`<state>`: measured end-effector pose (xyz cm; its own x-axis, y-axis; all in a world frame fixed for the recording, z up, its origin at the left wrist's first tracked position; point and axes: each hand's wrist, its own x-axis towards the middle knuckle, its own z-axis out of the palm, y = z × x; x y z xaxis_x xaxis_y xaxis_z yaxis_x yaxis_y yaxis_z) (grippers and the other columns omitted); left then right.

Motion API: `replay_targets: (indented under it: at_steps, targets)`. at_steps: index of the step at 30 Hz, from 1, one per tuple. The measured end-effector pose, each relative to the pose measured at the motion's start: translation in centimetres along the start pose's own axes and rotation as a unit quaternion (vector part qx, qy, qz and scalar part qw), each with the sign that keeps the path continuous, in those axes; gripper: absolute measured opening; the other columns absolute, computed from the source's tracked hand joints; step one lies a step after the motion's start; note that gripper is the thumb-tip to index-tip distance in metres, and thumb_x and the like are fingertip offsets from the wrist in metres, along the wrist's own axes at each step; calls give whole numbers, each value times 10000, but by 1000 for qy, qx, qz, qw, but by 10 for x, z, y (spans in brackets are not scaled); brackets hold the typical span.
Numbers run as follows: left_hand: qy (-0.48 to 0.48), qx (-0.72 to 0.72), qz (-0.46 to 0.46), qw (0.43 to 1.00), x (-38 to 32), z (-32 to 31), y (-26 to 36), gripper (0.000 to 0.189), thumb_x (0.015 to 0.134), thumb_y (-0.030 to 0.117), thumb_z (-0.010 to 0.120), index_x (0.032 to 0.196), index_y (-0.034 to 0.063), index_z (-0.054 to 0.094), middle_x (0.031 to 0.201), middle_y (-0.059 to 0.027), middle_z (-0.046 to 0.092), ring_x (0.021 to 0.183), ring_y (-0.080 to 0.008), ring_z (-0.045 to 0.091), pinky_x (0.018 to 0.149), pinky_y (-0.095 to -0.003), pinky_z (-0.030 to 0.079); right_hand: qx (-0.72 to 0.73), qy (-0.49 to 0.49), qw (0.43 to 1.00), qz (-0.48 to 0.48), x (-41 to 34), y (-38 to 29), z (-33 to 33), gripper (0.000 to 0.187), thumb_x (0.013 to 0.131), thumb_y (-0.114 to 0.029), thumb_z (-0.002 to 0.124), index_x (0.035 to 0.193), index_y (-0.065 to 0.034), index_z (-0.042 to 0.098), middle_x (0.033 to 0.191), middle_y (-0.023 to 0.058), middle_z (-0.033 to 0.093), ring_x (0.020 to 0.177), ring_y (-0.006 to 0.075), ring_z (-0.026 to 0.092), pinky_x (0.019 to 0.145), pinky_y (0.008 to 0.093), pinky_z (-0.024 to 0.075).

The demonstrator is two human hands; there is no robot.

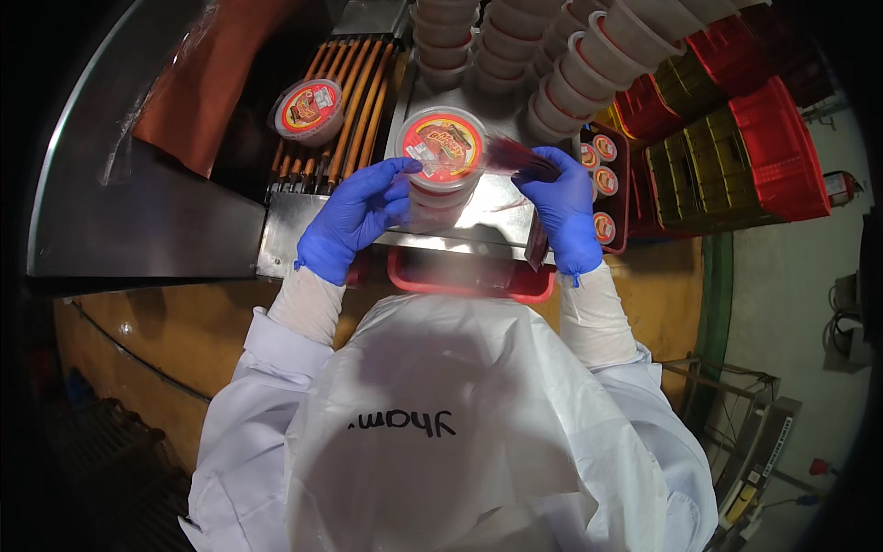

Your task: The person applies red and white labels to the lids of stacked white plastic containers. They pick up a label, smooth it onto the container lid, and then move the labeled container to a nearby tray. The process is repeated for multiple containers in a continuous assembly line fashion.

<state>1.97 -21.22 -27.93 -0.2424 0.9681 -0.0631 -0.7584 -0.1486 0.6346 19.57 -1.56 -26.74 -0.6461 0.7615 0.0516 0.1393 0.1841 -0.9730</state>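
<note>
My left hand (359, 210), in a blue glove, pinches the edge of a thin clear plastic film at the near left of a round lidded tub. That tub (441, 148) has a red and yellow printed label and tops a short stack on the steel table (493, 196). My right hand (557, 196), also gloved in blue, grips a bundle of dark reddish, see-through plastic strips (517, 157) at the tub's right. The film seems to stretch across the lid between both hands; its exact shape is blurred. More reddish film (537, 243) hangs over the table's front edge.
Left of the table, a similar tub (309, 110) sits on a roller conveyor (355, 103) before a steel machine with an orange-brown curtain (207, 76). Tall stacks of tubs (510, 41) stand behind. Right are a red crate of tubs (624, 200) and stacked crates (731, 159). A red tray (476, 286) lies below.
</note>
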Motion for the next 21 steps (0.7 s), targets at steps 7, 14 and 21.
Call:
replay_targets:
  at_steps: [7,14,21]
  targets:
    - [221,294,180,912,40,-31,-1,486,731,59,672,1166,-16,469,854,-20,563,756,-87,560,675,-211,465,38,33,998,48,33,13,38,343,660,-105,739,949,28,611,778,43,623,658,97,544,640,252,451]
    - [224,413,123,874,89,-27,14,363,755,129,682,1061,-40,587,936,-88,633,778,-106,587,714,-213,470,37,20,999,32,67,12,58,330,684,-184,726,929,21,644,776,61,646,668,99,562,655,247,450]
    - [48,750,271,601,24,22,29,706,563,216,765,1209,109,500,1173,-68,501,1144,-245,404,967,-371,318,176,28,977,117,52,8,-4,384,687,-255,747,924,-4,577,729,39,569,542,89,498,504,224,412]
